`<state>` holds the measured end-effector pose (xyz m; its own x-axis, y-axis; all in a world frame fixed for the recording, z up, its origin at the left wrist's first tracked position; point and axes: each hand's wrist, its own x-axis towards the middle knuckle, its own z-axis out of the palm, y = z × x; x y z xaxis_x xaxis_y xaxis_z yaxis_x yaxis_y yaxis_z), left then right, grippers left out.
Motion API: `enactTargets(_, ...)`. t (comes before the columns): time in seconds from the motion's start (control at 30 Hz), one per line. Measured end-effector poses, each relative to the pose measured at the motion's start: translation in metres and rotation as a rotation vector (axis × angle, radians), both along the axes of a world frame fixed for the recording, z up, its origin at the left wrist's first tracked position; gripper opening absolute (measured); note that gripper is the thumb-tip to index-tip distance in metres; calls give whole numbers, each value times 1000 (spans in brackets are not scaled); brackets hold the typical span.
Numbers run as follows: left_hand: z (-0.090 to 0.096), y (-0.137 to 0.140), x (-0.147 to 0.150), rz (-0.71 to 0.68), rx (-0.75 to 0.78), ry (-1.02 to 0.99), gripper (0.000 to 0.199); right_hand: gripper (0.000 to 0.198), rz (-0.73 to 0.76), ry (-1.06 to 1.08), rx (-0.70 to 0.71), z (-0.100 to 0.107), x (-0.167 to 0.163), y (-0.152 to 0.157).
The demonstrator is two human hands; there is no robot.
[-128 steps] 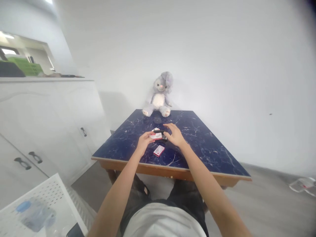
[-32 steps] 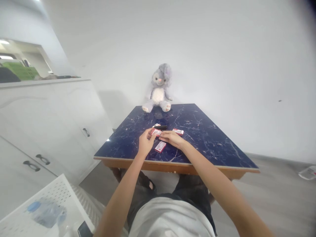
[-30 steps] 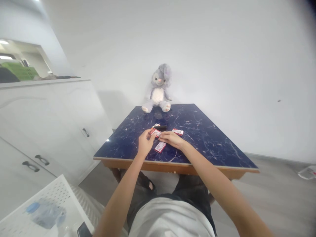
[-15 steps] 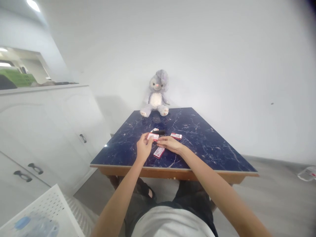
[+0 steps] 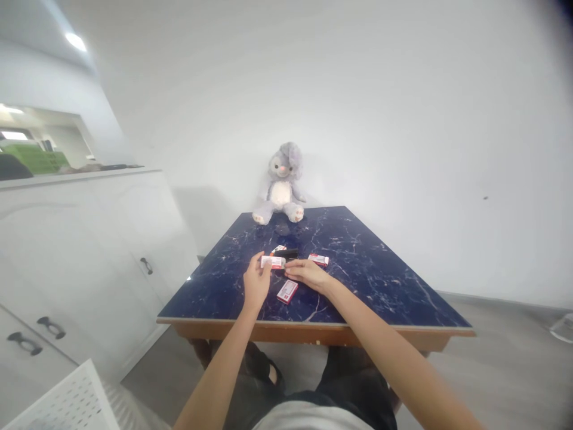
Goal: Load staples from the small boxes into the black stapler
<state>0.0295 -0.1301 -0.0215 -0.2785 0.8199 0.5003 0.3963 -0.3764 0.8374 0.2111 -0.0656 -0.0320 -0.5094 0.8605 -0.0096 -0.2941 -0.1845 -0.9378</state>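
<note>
My left hand [image 5: 256, 282] grips a small red-and-white cardboard box [image 5: 271, 262] by its left part, thumb in front and fingers behind. At the box's right end, which looks opened with a pale flap, the fingertips of my right hand [image 5: 310, 275] are pinched together. Just behind the held box lie a black object [image 5: 286, 253] and a white item with red marks [image 5: 279, 248]. Another red-and-white box [image 5: 287, 291] rests on the table in front of my hands. A third such box [image 5: 319, 260] lies beyond my right hand.
The dark blue marbled table [image 5: 376, 286] has a wooden edge. A grey plush rabbit [image 5: 282, 191] sits at its far end against the wall. White cabinets [image 5: 89, 257] stand on the left, with a white perforated basket [image 5: 67, 400] at lower left.
The held box's right end now shows a pale opened flap, and my right fingertips are slightly farther from its middle. The whole view has tilted up a little.
</note>
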Motion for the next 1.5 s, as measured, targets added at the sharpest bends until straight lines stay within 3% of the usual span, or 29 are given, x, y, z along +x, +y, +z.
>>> enactTargets(0.17,-2,4,-2,-109,-121,-62,27,35,-138,-34,130,2,2,1)
enactTargets(0.3,2,3,0,-193,-168,-223,31,34,-208,-147,320,5,2,-1)
enactTargets(0.43,5,1,2,-306,-210,-237,38,35,-230,-161,379,8,1,-1)
enactTargets(0.57,5,0,2,-310,-210,-222,39,34,-308,-123,375,12,1,-2)
enactTargets(0.73,2,2,0,-345,-221,-189,40,30,-239,-200,482,13,0,-3)
enactTargets(0.9,0,3,0,-351,-222,-163,41,26,-341,-200,519,14,0,-4)
enactTargets(1.07,1,3,1,-326,-243,-142,39,21,-236,-292,672,15,-1,-11)
enactTargets(1.27,6,-1,3,-360,-236,-179,36,22,-334,-331,634,8,0,-4)
enactTargets(1.5,7,-1,1,-400,-262,-244,40,27,-280,-254,547,8,2,0)
